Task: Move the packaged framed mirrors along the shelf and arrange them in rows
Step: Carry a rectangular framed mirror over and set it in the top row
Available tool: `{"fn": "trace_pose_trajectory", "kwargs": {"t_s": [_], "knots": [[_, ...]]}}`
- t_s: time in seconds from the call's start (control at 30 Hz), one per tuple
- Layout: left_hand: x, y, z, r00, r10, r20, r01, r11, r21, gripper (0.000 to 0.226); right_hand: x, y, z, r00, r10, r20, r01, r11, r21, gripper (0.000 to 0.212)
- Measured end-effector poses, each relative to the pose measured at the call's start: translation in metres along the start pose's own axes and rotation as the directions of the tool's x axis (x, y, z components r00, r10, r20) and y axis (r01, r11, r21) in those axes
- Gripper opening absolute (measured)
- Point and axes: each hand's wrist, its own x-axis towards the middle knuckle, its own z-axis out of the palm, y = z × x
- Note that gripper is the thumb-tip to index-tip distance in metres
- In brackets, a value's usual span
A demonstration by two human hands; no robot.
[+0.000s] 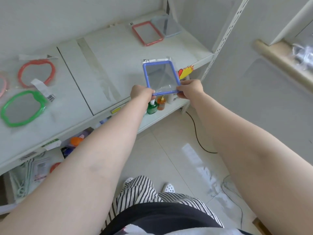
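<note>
A blue-framed rectangular mirror [160, 77] in clear plastic wrap hangs over the front edge of the white shelf [108, 53]. My left hand [142, 93] grips its near left corner and my right hand [191, 89] grips its near right corner. At the shelf's far right lie a red-framed rectangular mirror [147, 33] and a pale blue one [169, 26] side by side. On the left lie a red wavy round mirror [36, 72], a green one [22, 108] and a pink one [3, 84], cut off by the frame edge.
A lower shelf holds a green bottle [152, 107], an orange bottle [161, 103] and other packaged goods. A perforated white upright [223, 38] bounds the shelf on the right. A black cable [197, 133] runs over the tiled floor. My striped trousers and spotted shoes show below.
</note>
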Motion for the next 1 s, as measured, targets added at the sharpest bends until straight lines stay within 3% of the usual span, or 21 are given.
{"fn": "trace_pose_trajectory", "kwargs": {"t_s": [0.23, 0.3, 0.43, 0.63, 0.77, 1.0], "knots": [[0.035, 0.031, 0.018, 0.999, -0.032, -0.029, 0.031, 0.999, -0.031, 0.02, 0.049, -0.026, 0.008, 0.999, 0.004, 0.042, -0.001, 0.998, -0.06, 0.013], [0.052, 0.042, 0.024, 0.999, -0.042, -0.03, 0.041, 0.998, -0.042, 0.022, 0.068, -0.04, 0.013, 0.999, -0.008, 0.033, 0.012, 0.994, -0.111, 0.026], [0.085, 0.065, 0.031, 0.998, -0.057, -0.03, 0.053, 0.994, -0.098, 0.024, 0.101, -0.072, 0.027, 0.998, -0.063, 0.032, 0.067, 0.982, -0.176, 0.02], [0.128, 0.098, 0.027, 0.993, -0.068, -0.101, 0.058, 0.993, -0.1, 0.025, 0.146, -0.109, 0.055, 0.992, -0.1, 0.076, 0.113, 0.975, -0.191, 0.034], [0.158, 0.113, 0.019, 0.979, -0.112, -0.171, 0.101, 0.992, -0.07, 0.003, 0.174, -0.128, 0.081, 0.983, -0.103, 0.149, 0.129, 0.977, -0.172, 0.031], [0.196, 0.131, 0.005, 0.918, -0.172, -0.357, 0.175, 0.984, -0.025, 0.025, 0.217, -0.156, 0.129, 0.927, -0.141, 0.348, 0.217, 0.958, -0.19, 0.027]]}}
